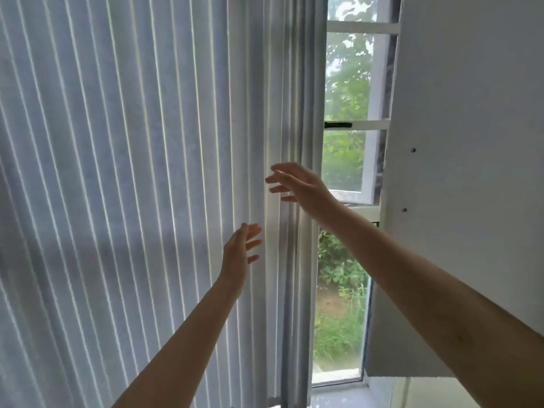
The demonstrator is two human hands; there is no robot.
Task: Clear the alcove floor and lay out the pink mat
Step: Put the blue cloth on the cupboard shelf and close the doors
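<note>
Left hand (240, 254) raised, fingers spread and loose, grasping nothing, just before the vertical blinds (117, 187). Right hand (297, 187) higher, fingers also released and stretched toward the bunched edge of the blinds; touching or only near, hard to say from the blur. Beyond, to the right, window (344, 160) with greenery, then white wall panel (465, 172). Pink mat out of view.

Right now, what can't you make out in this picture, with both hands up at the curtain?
- Alcove floor and pink mat: out of the head view, below the bottom edge.
- Most of the window: hidden behind the curtain.
- Left hand and right hand: fingertips blurred, so contact with the curtain is unclear.
</note>
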